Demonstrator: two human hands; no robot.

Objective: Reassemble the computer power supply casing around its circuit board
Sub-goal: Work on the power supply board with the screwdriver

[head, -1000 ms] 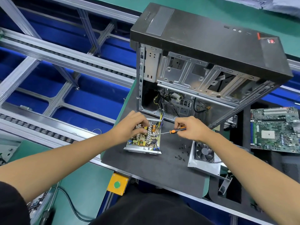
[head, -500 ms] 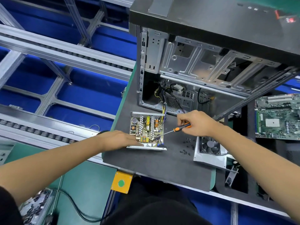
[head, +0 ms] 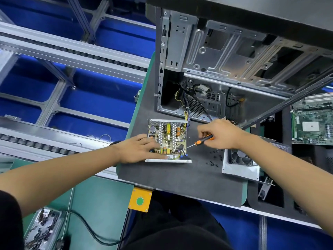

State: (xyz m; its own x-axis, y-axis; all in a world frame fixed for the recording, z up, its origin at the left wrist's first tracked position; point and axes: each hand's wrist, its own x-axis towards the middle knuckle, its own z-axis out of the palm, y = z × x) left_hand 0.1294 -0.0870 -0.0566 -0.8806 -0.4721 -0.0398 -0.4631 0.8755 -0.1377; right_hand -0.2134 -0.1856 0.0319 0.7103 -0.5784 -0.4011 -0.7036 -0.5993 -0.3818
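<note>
The open power supply casing (head: 168,160) with its circuit board (head: 167,138) is seen on the dark foam mat (head: 180,179), near the mat's left edge and just in front of the open computer tower case (head: 225,56) that stands at the mat's far edge. The left hand (head: 138,150) is laid on the left and front side of the casing, its fingers extended and slightly spread over the board's edge and the front metal flange; compared with half a second ago it is reached further onto the board, where before it was held at the casing's left front corner. An orange-and-black screwdriver (head: 196,143) is gripped by the right hand (head: 219,134), the fingers curled round the handle; the shaft is angled down to the left, and its tip is set on the board near the front right corner, much as in the earlier frame. A second ago the left hand was spread over the top of the board instead. Loose black screws (head: 214,157) are scattered on the mat to the right of the casing, and beside them a casing cover with a fan (head: 239,163) is lying towards the mat's right edge. A green motherboard (head: 313,123) is seen well apart at the far right. A yellow box with a green button (head: 140,201) is fixed below the mat's front edge.
</note>
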